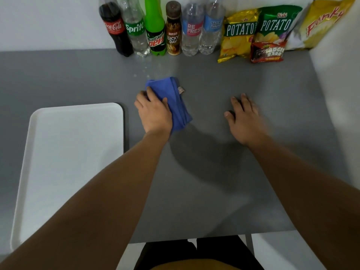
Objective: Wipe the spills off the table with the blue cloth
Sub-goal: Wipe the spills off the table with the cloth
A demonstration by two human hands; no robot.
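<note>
Bare forearms reach over the table's (214, 191) near edge. The left hand (153, 112) presses flat on the folded blue cloth (175, 102) mid-table; the right hand (244, 117) rests empty, fingers spread. Droplets (145, 70) toward the far edge remain unwiped.

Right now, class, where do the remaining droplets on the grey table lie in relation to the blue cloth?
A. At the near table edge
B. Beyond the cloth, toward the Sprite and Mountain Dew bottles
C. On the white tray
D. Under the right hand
B: the droplets speckle the grey table just past the blue cloth, which the left hand presses down, short of the Sprite bottle and Mountain Dew bottle.
</note>
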